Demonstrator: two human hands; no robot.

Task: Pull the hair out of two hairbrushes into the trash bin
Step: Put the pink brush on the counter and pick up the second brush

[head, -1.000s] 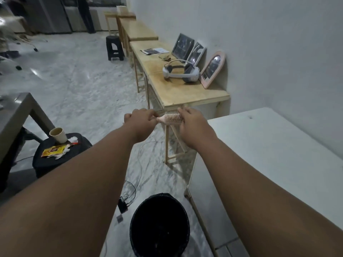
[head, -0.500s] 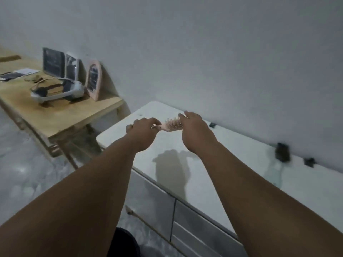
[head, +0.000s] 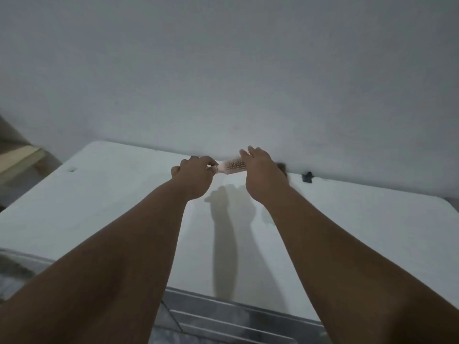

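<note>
A small pink hairbrush (head: 232,166) is held in the air above the white table (head: 99,202), bristles up. My left hand (head: 192,176) is closed around its handle. My right hand (head: 260,173) covers the far end of the brush head, fingers partly spread over the bristles. Behind my right wrist a dark object (head: 282,167) lies on the table by the wall; it is mostly hidden. No trash bin is in view.
A grey wall rises right behind the table. A small black object (head: 307,177) sits at the table's back edge. A wooden table corner (head: 17,157) shows at far left. The table's metal frame (head: 223,316) is at the bottom.
The view has swung right, from the floor and black bin to the white table and wall. Both hands kept the pink brush and now hold it over the table.
</note>
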